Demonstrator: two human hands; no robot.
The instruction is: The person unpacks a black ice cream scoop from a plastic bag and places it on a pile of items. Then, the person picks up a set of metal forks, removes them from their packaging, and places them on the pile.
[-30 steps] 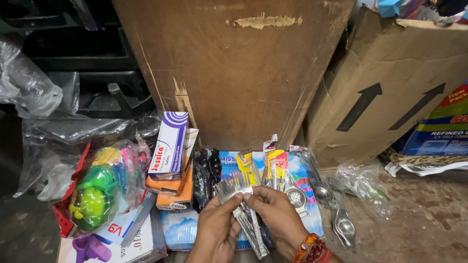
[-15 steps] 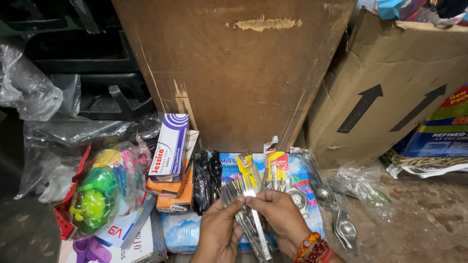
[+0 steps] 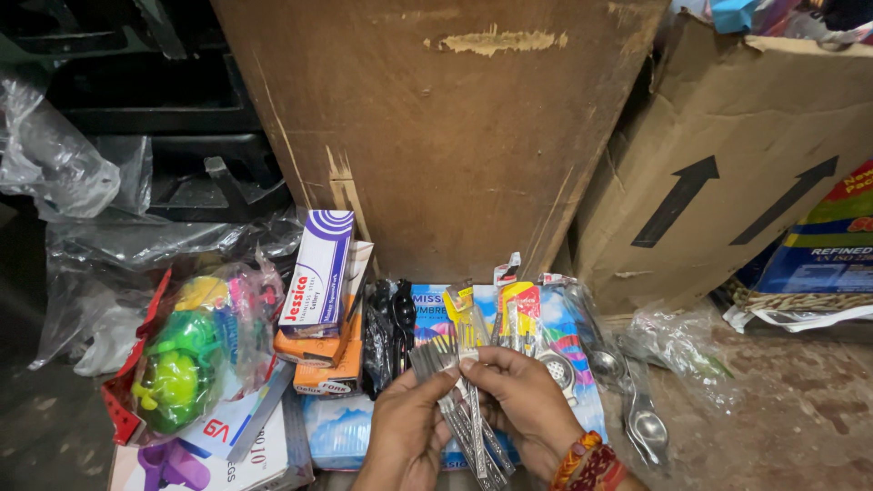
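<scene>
Fanning a bundle of steel forks [image 3: 459, 400] between both hands, low centre of view, above the blue packet [image 3: 359, 427] on the floor.

Left hand [image 3: 400, 436]: fingers curled shut around the left side of the bundle, thumb on top near the tines. Right hand [image 3: 518, 405]: fingers closed on the right side, thumb and forefinger pinching just below the tines; beaded bangles [image 3: 587, 464] at the wrist.

Long axis of the forks runs from tines, up and away at the fingertips, to handles, down toward the person and slightly right. Both hands touch the bundle; the right sits higher, nearer the tines.

Counts, left to right:
- toy in clear bag [image 3: 177, 377], green and yellow: one
- purple-and-white cutlery carton [image 3: 316, 273]: one, upright on two orange boxes [image 3: 332, 359]
- forks in hand: several, overlapped, cannot count exactly
- carded yellow utensil packs [image 3: 518, 305]: two at least
- loose steel spoons [image 3: 641, 423] at the right: about three
- cardboard box with arrows [image 3: 727, 173]: one, two arrows
</scene>
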